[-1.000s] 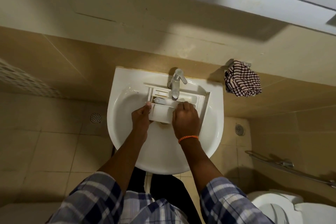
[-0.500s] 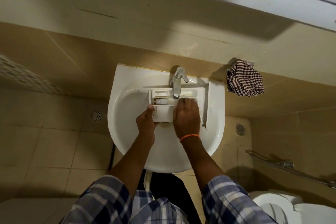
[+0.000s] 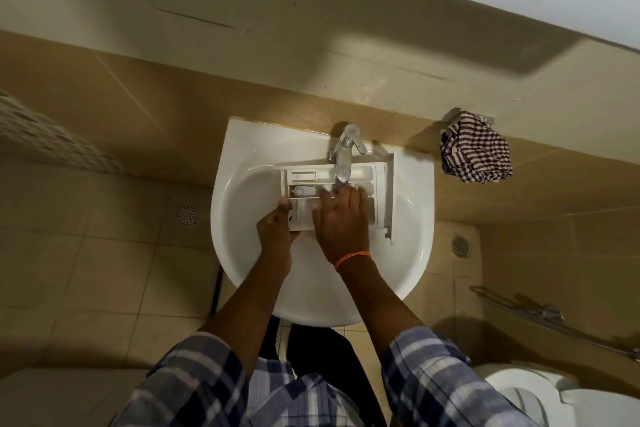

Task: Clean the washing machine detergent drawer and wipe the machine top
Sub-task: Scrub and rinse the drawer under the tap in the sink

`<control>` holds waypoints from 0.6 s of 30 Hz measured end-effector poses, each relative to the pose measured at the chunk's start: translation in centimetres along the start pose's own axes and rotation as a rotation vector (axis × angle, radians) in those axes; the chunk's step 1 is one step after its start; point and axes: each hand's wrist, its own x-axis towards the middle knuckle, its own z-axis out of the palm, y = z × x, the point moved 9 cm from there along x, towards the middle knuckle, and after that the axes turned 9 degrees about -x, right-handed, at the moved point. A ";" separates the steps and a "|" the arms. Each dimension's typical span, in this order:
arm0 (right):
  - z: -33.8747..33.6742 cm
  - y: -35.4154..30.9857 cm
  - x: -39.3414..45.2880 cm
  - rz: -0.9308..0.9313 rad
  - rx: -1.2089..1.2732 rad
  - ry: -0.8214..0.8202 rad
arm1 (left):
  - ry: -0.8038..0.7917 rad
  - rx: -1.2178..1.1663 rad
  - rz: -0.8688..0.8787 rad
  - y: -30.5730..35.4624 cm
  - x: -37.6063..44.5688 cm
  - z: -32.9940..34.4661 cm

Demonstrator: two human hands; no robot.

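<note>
Left grip (image 3: 275,225) curled, right grip (image 3: 341,218) seemingly flat

the right hand (image 3: 341,218) covers the middle of the detergent drawer (image 3: 304,180), hiding the compartments under it; the left hand (image 3: 275,227) hides the drawer's near-left corner; the tap (image 3: 344,156) masks part of the back row; the toilet (image 3: 540,399) is cut by the frame's edge

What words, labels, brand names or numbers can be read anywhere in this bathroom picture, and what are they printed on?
None can be read.
Detergent drawer: a pale label strip and compartment marks, too small and blurred to read.
Tap: no visible brand.
Sink: plain white.
Checked cloth: pattern only, no lettering.
</note>
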 end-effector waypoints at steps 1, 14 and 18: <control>0.2 -0.7 -0.2 -0.067 0.008 -0.010 | -0.001 0.009 0.009 0.1 0.1 -0.1; -0.1 -0.9 0.5 -0.121 0.142 -0.013 | 0.003 0.028 0.034 0.5 0.3 -0.2; -1.0 3.5 0.6 -0.052 0.109 0.106 | 0.039 0.021 0.041 0.8 0.2 -0.8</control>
